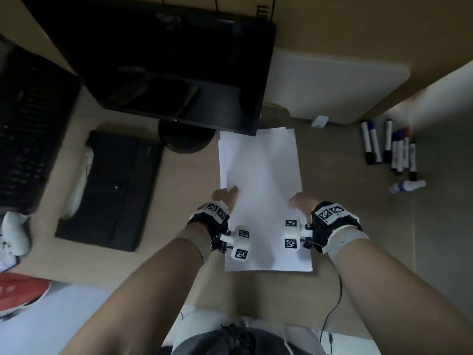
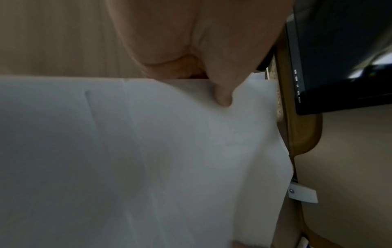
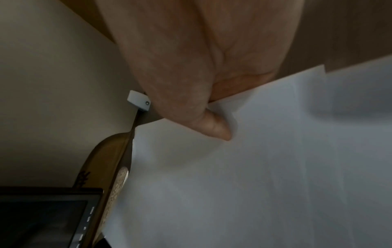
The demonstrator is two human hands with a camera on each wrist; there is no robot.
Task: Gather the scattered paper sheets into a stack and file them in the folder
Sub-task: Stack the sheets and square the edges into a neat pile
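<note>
Far left, a black slatted crate-like thing [image 1: 28,129] is cut off by the frame edge; too dark to tell more. Near it, white and red items at the left edge are blurred, can't identify. Next right, a flat black rectangular folder-like case [image 1: 112,188] lies on the light wooden worktop [image 1: 179,180]; whether it's the folder can't be confirmed. Behind it, a black flat-screen monitor [image 1: 163,62] on a round black base [image 1: 185,139] hides the far-left corner of the paper.

Centre: the loosely squared stack of white paper sheets [image 1: 261,190] lies on the worktop, long side running near to far, edges not flush; offset sheet edges show at the far end and along the left side. Sheet count can't be told. Left hand [image 1: 226,194] pinches the stack's left edge, thumb on top, fingers under and hidden; left wrist view shows the thumb tip [image 2: 223,99] pressing the top sheet. Right hand [image 1: 302,201] grips the right edge likewise, thumb [image 3: 216,125] on top, fingers out of sight below.

Right: a small white clip-like piece [image 1: 320,121] near a white rounded board [image 1: 332,85], then a row of whiteboard markers [image 1: 391,147] and a small white bottle [image 1: 407,187] lying on its side, labels unreadable.
</note>
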